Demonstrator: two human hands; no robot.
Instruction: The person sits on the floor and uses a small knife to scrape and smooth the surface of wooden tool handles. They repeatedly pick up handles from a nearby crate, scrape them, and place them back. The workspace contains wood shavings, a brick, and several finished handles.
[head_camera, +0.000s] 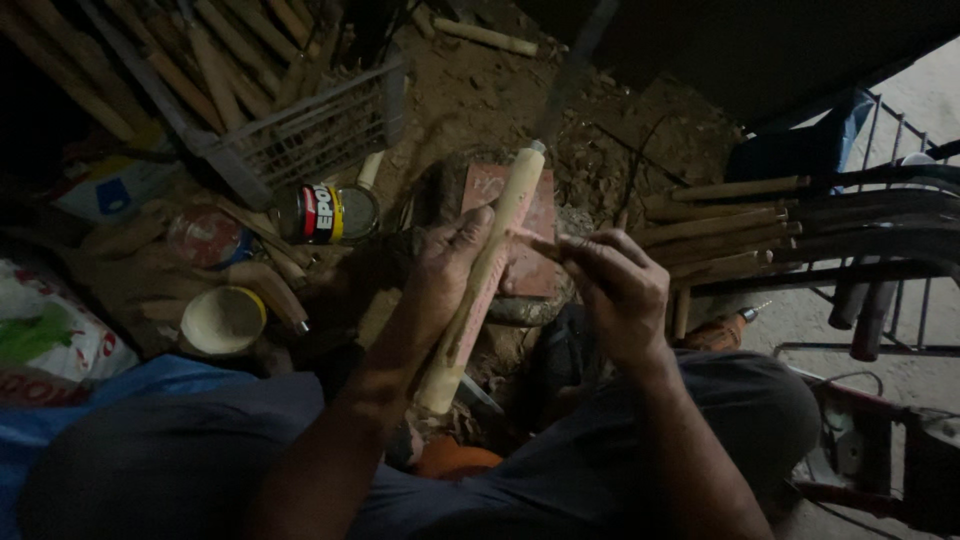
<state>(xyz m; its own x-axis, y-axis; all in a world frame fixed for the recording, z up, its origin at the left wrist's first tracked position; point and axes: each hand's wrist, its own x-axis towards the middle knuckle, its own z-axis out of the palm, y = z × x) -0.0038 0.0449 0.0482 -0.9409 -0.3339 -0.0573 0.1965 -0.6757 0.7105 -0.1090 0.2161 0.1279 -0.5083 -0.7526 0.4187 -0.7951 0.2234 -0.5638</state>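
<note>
Wooden handle (483, 285), pale and long, is sitting in the left hand (445, 275), which is wrapping around its middle with fingers closed on it. A dark metal blade (570, 75) is sticking out of the handle's far end and pointing away from the person; so the blade is already seated in the handle, judging by how they are lining up. The right hand (615, 290) is closing its fingertips together just beside the handle's upper part, pinching something small that is too dim to tell. The hands are staying close but not clasping each other.

Under the handle a reddish block (535, 235) is lying on the dirt floor (480, 90). Toward the floor's left side a dark tin (325, 213) with a red and yellow label is lying on its side, and a round open tub (222, 320) is sitting nearer the person. A wire crate (300, 130) is holding many plain wooden sticks at the far left. At the right edge a metal rack (870, 230) is carrying a row of tools that are already showing handles and dark blades.

Progress reads as mid-way: one piece is being fitted or finished in hand, a batch looks done on the rack, many blanks are waiting in the crate.
</note>
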